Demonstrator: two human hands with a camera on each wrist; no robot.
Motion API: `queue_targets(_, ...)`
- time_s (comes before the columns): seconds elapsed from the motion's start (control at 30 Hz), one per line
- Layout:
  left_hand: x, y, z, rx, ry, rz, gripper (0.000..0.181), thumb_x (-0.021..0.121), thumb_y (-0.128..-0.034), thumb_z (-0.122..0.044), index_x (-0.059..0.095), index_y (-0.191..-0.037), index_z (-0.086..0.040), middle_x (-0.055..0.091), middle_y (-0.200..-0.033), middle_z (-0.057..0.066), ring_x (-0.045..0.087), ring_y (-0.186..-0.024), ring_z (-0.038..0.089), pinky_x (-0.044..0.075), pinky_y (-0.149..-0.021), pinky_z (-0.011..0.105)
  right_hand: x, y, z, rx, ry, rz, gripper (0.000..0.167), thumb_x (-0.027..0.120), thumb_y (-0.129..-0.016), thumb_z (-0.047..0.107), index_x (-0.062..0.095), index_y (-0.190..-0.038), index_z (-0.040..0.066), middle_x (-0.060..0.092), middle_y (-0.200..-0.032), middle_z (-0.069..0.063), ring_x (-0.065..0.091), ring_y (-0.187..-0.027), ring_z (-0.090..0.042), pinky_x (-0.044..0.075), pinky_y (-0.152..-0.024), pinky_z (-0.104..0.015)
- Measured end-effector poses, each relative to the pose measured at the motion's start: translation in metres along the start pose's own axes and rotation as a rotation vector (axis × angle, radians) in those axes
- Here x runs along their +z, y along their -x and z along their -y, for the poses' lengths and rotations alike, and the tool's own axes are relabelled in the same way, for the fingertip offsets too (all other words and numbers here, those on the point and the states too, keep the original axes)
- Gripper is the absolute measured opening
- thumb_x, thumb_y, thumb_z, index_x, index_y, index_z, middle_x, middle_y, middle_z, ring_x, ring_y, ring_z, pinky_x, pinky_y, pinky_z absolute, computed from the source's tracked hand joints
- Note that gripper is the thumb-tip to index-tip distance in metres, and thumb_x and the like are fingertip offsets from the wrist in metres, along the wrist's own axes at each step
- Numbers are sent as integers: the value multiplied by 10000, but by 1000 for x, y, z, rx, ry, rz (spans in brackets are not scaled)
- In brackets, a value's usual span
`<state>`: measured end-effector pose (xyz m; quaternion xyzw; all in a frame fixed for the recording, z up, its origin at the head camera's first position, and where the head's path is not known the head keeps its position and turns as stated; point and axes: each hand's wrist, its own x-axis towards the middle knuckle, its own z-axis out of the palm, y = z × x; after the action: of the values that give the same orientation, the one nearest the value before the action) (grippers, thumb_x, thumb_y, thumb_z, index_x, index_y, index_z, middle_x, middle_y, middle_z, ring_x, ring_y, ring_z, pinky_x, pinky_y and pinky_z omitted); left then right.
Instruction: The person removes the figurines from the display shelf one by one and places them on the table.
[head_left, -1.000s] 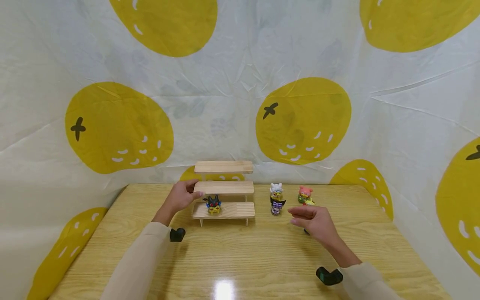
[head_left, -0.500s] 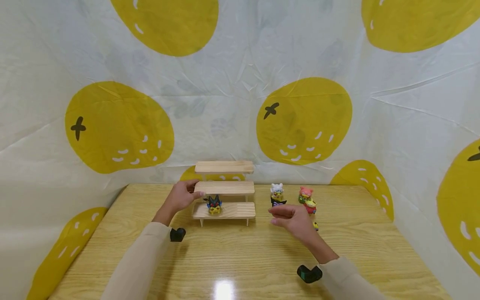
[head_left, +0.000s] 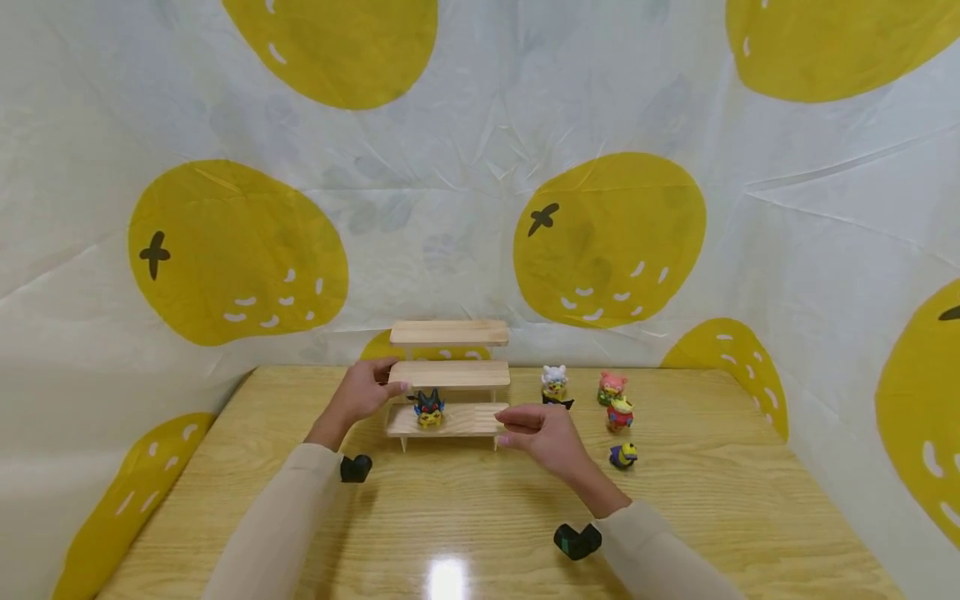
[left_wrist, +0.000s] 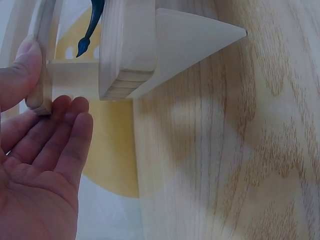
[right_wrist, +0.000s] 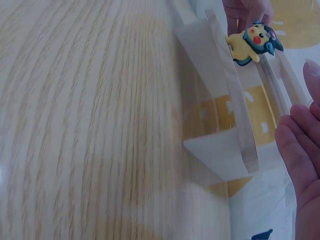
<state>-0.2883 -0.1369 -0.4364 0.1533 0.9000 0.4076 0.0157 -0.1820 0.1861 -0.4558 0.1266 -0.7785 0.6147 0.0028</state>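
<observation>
A three-tier wooden display stand (head_left: 457,375) stands at the back of the table. My left hand (head_left: 362,393) grips the left end of its middle tier, thumb on one side and fingers (left_wrist: 70,145) on the other. On the bottom tier, left of its middle, sits a small yellow figurine (head_left: 429,410) with a black-and-blue hood; its yellow body and red cheek show in the right wrist view. My right hand (head_left: 551,440) is at the right end of the bottom tier, thumb and fingers apart, with nothing seen between them. Whether it touches the board cannot be told.
Right of the stand are a white-hooded figurine (head_left: 554,382) and a black-eared one (head_left: 557,402), mostly behind my right hand. Farther right stand a pink-hooded figurine (head_left: 612,387), a red-and-yellow one (head_left: 619,414) and a purple-and-yellow one (head_left: 623,455). A patterned curtain (head_left: 450,242) hangs behind the table.
My right hand has moved left, from beside the figurines to the stand's right end, uncovering the purple-and-yellow figurine. My left hand has stayed on the stand.
</observation>
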Motion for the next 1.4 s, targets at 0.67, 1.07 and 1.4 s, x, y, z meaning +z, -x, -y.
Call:
queue_targets(0.67, 9, -1, 5, -16, 17, 11, 631, 688, -1024, -225, 457, -1544, 48, 641, -1413, 252, 643, -1278, 406, 562, -1034, 532, 42, -25, 7, 7, 1, 33, 379, 787, -911, 28, 703, -1265, -80, 698, -1308, -281, 680, -1240, -424, 596, -1011, -352)
queue_targets(1.07, 7, -3, 2, -14, 15, 14, 621, 689, -1023, -218, 466, -1539, 48, 639, -1413, 264, 642, -1283, 415, 565, -1033, 525, 71, -46, 7, 3, -39, -24, 434, 829, -880, 53, 703, -1282, -52, 712, -1306, -242, 680, -1251, -409, 585, -1033, -433)
queue_targets(1.4, 1, -4, 4, -5, 17, -2, 652, 705, -1012, -216, 449, -1541, 65, 628, -1429, 270, 644, -1292, 416, 558, -1045, 533, 95, -59, 11, -25, -44, -49, 483, 861, -855, 82, 705, -1301, -17, 731, -1281, -214, 713, -1204, -347, 597, -1014, -430)
